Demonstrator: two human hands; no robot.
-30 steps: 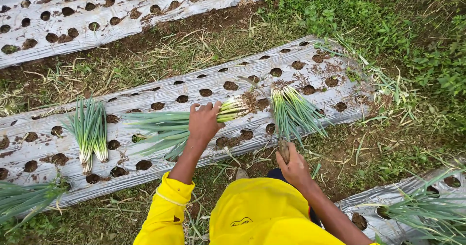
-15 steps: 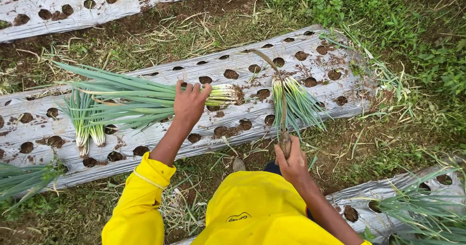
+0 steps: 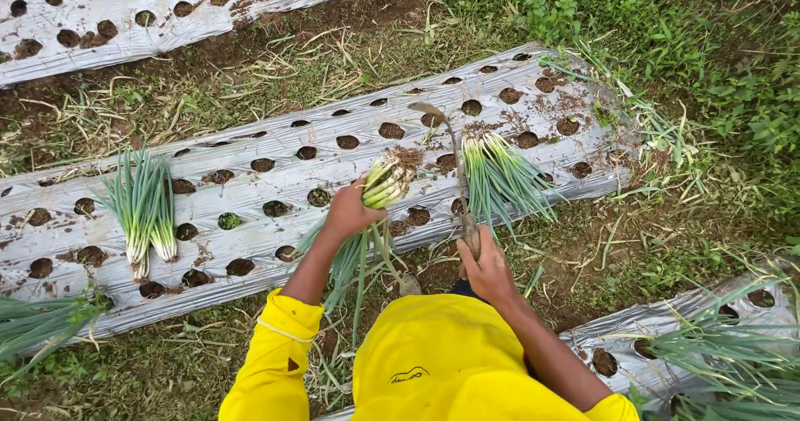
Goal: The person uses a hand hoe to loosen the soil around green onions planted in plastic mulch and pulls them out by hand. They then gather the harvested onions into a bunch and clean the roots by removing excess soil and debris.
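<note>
My left hand (image 3: 348, 213) grips a bunch of green onions (image 3: 385, 179), root end up and away from me, with the leaves hanging down toward my body. My right hand (image 3: 481, 263) holds the wooden handle of a curved sickle (image 3: 454, 158), whose blade rises beside the roots of the held bunch. A second bunch of green onions (image 3: 500, 175) lies on the silver mulch sheet (image 3: 275, 183) just right of the blade. Both arms wear yellow sleeves.
Another bunch of green onions (image 3: 143, 208) lies on the mulch sheet at the left. The sheet has several round planting holes with dark soil. More silver sheets (image 3: 167, 12) run behind and at lower right, with onion leaves (image 3: 725, 363). Grass and weeds border the right.
My left hand has turned the bunch from lying sideways, leaves left, to roots pointing up and leaves hanging toward me. The sickle in my right hand has risen beside the roots.
</note>
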